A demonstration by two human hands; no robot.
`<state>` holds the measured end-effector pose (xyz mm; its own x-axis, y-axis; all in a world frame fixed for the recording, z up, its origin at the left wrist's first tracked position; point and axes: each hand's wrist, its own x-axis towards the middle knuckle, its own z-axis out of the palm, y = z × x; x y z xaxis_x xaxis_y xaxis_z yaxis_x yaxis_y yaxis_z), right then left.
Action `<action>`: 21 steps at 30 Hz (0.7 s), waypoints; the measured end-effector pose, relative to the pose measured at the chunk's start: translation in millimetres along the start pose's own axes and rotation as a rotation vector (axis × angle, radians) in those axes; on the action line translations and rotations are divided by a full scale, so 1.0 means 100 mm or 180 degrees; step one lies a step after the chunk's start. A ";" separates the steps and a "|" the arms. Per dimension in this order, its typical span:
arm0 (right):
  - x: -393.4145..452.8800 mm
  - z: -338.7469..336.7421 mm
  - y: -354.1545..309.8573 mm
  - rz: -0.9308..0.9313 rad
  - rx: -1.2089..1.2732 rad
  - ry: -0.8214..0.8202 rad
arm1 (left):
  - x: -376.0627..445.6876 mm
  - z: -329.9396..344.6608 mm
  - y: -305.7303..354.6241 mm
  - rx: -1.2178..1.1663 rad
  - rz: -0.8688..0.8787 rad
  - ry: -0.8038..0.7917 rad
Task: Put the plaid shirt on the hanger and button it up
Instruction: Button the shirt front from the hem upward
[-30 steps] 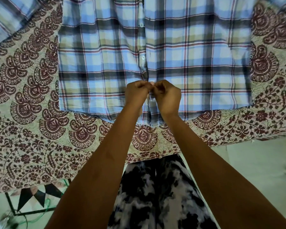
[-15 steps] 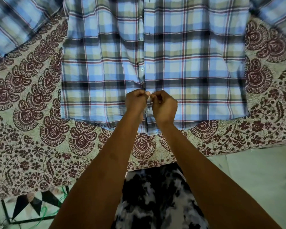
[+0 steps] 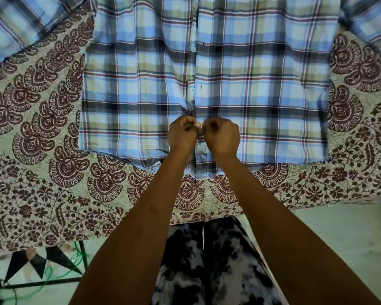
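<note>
We saw the shirt (image 3: 207, 84) lying flat, front up, on a patterned sheet (image 3: 42, 172) that covered the bed; its hem lay near the bed's front edge. Two sleeves spread to the upper corners, one at the left (image 3: 20, 25) and one at the right (image 3: 372, 16). Two buttons (image 3: 193, 49) showed on the placket above the hands. Both forearms crossed the sheet and hid part of the hem. The left hand (image 3: 182, 137) and the right hand (image 3: 222, 137) met at the placket low on the shirt, the fingers of each curled and pinching its fabric edge; the button between them was hidden. Below the bed we saw a pale floor (image 3: 339, 238), a green cord (image 3: 53, 276), and the person's mottled trousers (image 3: 207, 271).
</note>
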<state>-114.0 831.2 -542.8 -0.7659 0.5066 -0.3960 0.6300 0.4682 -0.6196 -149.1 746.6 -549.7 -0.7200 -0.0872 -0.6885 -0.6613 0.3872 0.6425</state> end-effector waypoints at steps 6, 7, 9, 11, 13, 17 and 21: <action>0.16 -0.02 0.01 0.0609 0.0380 -0.0493 | -0.08 -0.02 0.06 0.1716 0.1146 0.0241; 0.17 -0.02 0.02 0.0629 0.0468 -0.0548 | -0.11 -0.02 0.08 0.1970 0.1267 0.0347; 0.21 -0.03 0.04 0.0617 0.0521 -0.0686 | -0.14 -0.03 0.11 0.2194 0.1232 0.0480; 0.25 -0.07 0.06 0.0552 0.0410 -0.0879 | -0.13 -0.09 0.14 0.2008 0.0920 0.0460; 0.28 -0.12 0.05 0.0423 0.0342 -0.1032 | -0.09 -0.19 0.21 0.1705 0.0724 0.0403; 0.34 -0.20 -0.11 -0.0014 0.0551 -0.0593 | 0.01 -0.32 0.49 0.1264 0.1082 0.0457; 0.45 -0.19 -0.28 -0.0658 0.0334 -0.0399 | 0.24 -0.25 0.67 0.1229 0.1293 0.0573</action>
<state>-164.2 854.8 -530.3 -0.8910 0.3113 -0.3304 0.4467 0.4715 -0.7603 -215.9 747.4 -514.8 -0.9464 -0.0031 -0.3231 -0.2245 0.7255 0.6506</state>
